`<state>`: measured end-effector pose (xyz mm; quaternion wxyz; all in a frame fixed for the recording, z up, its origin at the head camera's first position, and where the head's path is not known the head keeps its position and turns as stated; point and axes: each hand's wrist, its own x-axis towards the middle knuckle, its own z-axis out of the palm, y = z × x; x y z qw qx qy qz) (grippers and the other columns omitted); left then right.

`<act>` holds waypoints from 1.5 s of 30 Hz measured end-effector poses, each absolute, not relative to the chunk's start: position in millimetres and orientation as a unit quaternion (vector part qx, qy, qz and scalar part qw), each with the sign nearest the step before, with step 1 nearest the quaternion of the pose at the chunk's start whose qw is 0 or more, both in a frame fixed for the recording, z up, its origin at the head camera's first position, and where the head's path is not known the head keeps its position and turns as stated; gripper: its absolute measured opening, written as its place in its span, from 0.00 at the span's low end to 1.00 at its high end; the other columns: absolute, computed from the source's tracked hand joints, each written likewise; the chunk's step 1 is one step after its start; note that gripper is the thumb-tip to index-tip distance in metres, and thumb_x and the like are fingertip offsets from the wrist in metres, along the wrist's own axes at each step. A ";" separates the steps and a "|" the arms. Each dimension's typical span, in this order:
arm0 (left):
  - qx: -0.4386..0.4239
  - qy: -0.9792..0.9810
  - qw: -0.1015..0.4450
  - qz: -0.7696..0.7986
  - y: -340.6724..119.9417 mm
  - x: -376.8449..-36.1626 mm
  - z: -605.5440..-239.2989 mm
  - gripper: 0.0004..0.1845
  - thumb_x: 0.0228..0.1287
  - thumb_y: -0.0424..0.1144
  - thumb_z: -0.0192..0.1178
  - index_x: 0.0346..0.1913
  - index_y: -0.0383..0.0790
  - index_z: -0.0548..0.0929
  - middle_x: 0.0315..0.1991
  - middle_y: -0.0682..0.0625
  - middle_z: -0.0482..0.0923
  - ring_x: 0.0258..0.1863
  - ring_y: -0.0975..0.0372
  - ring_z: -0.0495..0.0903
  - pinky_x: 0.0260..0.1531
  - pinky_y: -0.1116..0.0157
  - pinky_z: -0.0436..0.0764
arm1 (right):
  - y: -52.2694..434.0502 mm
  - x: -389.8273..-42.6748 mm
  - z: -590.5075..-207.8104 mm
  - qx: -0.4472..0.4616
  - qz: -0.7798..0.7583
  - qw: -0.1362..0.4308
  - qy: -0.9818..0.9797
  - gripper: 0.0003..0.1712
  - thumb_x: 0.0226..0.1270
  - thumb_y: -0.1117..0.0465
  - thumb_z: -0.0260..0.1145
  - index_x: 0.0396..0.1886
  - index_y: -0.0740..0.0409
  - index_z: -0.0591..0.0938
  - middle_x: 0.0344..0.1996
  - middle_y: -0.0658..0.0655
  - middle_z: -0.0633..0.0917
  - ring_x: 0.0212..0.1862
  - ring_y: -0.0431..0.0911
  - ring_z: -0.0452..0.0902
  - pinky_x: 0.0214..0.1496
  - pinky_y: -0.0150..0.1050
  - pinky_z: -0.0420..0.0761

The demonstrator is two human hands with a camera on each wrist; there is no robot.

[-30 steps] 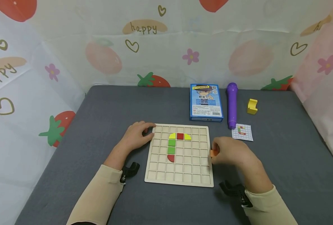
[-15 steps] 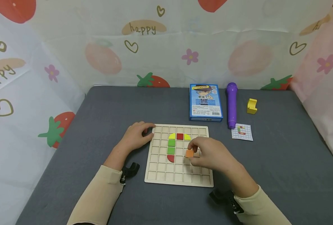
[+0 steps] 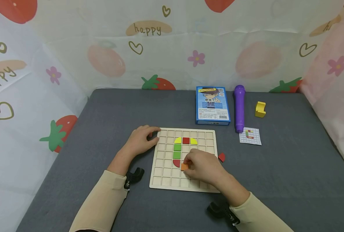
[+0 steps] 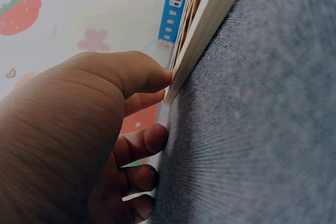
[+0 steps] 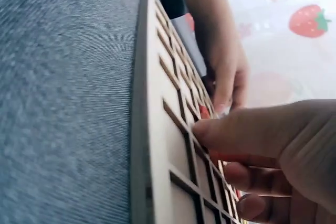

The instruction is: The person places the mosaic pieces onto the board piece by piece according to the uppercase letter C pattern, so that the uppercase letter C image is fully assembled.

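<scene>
In the head view a pale wooden grid board point(image 3: 166, 180) lies on the grey table. Two yellow quarter-round tiles point(image 3: 193, 141), red pieces point(image 3: 186, 140) and green squares point(image 3: 177, 151) sit in its cells. My right hand point(image 3: 205, 166) pinches an orange square tile point(image 3: 184, 167) at a cell just right of the lower red quarter-round tile point(image 3: 176, 163); whether the tile is seated I cannot tell. My left hand point(image 3: 141, 140) touches the board's upper left edge with thumb and index finger; in the left wrist view the thumb point(image 4: 152, 77) rests on the board's side point(image 4: 202, 30).
A loose red tile point(image 3: 221, 157) lies right of the board. Behind are a blue box point(image 3: 213, 106), a purple microphone-shaped stick point(image 3: 240, 108) and a yellow block point(image 3: 260, 109). A pattern card point(image 3: 254, 137) lies by the stick's lower end.
My right hand has carried the orange tile leftward from the board's right edge to a cell near the lower red tile. The loose red tile has come into view. The left hand stays put.
</scene>
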<state>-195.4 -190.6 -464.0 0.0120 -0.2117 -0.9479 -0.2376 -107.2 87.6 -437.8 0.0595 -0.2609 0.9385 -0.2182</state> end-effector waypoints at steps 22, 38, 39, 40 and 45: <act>-0.204 -0.950 0.005 -0.238 -191.4 -194.4 -464.2 0.19 0.71 0.44 0.64 0.63 0.46 0.84 0.31 0.51 0.70 0.30 0.57 0.66 0.36 0.56 0.64 | 97.8 -118.0 -435.5 -0.221 -0.252 0.056 0.941 0.17 0.55 0.49 0.82 0.42 0.50 0.91 0.24 0.42 0.76 0.28 0.38 0.70 0.29 0.37 0.71; -0.208 -0.949 0.007 -0.238 -191.5 -195.1 -464.6 0.19 0.71 0.44 0.64 0.62 0.47 0.85 0.31 0.52 0.71 0.31 0.57 0.66 0.37 0.56 0.64 | 180.1 -140.2 -408.6 -0.145 -0.227 0.235 0.934 0.17 0.55 0.79 0.67 0.41 0.58 0.83 0.30 0.54 0.79 0.31 0.49 0.73 0.33 0.43 0.73; -0.208 -0.949 0.007 -0.238 -191.6 -195.1 -464.6 0.19 0.71 0.44 0.64 0.62 0.47 0.84 0.31 0.52 0.71 0.31 0.57 0.66 0.37 0.56 0.64 | 180.7 -140.5 -408.5 -0.137 -0.221 0.241 0.935 0.17 0.55 0.79 0.68 0.42 0.58 0.83 0.30 0.54 0.79 0.31 0.49 0.73 0.33 0.43 0.73; -0.207 -0.949 0.007 -0.238 -191.5 -195.1 -464.6 0.19 0.71 0.44 0.64 0.62 0.47 0.84 0.31 0.52 0.71 0.31 0.57 0.66 0.37 0.56 0.64 | 181.1 -140.9 -408.6 -0.129 -0.216 0.245 0.936 0.17 0.55 0.78 0.69 0.42 0.58 0.82 0.30 0.54 0.79 0.31 0.49 0.73 0.32 0.43 0.72; -0.206 -0.948 0.006 -0.240 -191.0 -195.1 -464.0 0.19 0.71 0.44 0.64 0.62 0.47 0.85 0.32 0.52 0.71 0.31 0.57 0.66 0.36 0.56 0.64 | 182.9 -143.3 -411.1 -0.122 -0.220 0.250 0.935 0.14 0.56 0.71 0.74 0.40 0.56 0.82 0.28 0.54 0.78 0.30 0.49 0.72 0.32 0.42 0.72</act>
